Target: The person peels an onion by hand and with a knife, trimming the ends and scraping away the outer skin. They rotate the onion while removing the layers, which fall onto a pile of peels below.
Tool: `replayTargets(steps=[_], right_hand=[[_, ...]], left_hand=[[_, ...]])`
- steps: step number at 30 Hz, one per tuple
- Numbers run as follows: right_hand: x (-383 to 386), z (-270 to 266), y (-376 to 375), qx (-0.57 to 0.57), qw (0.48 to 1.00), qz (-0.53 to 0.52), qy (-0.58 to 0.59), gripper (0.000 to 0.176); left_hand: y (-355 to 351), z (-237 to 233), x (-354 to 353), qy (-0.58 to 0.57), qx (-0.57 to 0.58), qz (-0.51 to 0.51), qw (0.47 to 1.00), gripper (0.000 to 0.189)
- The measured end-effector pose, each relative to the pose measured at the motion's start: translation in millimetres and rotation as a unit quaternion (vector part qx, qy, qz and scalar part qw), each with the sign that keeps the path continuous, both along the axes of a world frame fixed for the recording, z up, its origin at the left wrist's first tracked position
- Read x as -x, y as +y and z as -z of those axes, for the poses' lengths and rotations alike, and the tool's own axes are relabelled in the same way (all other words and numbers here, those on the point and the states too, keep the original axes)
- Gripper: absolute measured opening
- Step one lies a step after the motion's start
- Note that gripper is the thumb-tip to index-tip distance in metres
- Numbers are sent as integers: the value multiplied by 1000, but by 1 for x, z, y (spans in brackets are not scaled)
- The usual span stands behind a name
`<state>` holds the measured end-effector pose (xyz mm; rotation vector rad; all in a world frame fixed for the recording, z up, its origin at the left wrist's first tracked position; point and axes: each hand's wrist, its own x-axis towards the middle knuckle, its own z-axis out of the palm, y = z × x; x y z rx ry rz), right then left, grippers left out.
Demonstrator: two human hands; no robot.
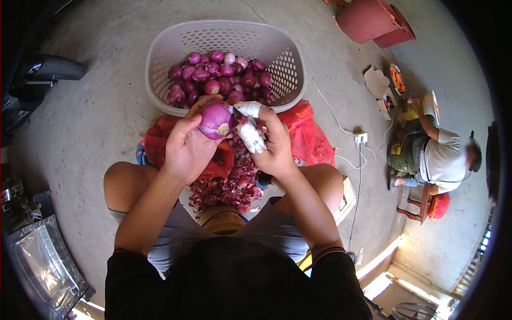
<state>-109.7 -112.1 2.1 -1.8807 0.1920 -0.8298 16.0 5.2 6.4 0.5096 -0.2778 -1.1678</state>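
Note:
In my left hand [186, 144] rests a peeled red onion [216, 120], its pale root end turned toward me, with the fingers curled round it. My right hand [274, 141] is close against the onion's right side. Silvery-white wrapping [250, 136] covers its thumb and a finger, which are bent together; whatever they pinch is hidden. Ahead of both hands, a grey plastic basket [160, 58] holds many shiny red onions [212, 68]. Below the hands, a heap of dry onion skins [229, 186] lies between my legs.
Red mesh sacks [312, 138] lie in front of my knees. White cords run to a power outlet box [361, 137] on the right. Farther right, a person [442, 154] sits near a plate of orange pieces [397, 79]. A tyre [61, 68] stands at left, red tubs [368, 20] at upper right.

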Motion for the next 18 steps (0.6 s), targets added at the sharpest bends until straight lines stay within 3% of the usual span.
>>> replayTargets(steps=[8, 18], right_hand=[[0, -4, -2, -15, 1000, 25, -3, 35], [3, -2, -4, -129, 991, 27, 14, 32]], left_hand=[[0, -6, 0, -13, 14, -12, 1000, 52], [0, -2, -3, -107, 67, -55, 990, 55]])
